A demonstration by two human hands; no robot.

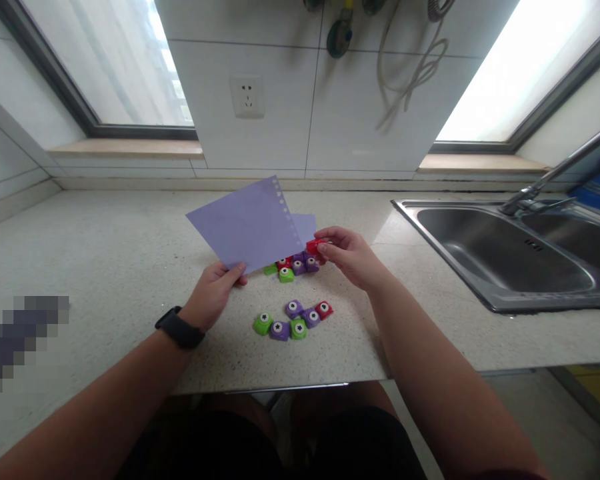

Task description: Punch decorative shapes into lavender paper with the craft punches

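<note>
A purple sheet of paper (pixel 245 223) with a row of punched holes down its right edge is pinched at its lower edge by my left hand (pixel 217 290). Between thumb and fingers, my right hand (pixel 347 253) grips a red craft punch (pixel 316 247) at the sheet's lower right corner. Whether the paper sits inside the punch I cannot tell. Under and beside the sheet lie more punches, among them a green punch (pixel 287 275) and a purple punch (pixel 311 264). Nearer to me is a second group with a green punch (pixel 263 323) and a red punch (pixel 325 309).
Another purple sheet (pixel 305 225) lies behind the held one on the speckled countertop (pixel 130 267). To the right is a steel sink (pixel 505 260) with a faucet (pixel 520 199). A tiled wall with a socket (pixel 247 97) and a hanging cable (pixel 420 73) stands behind.
</note>
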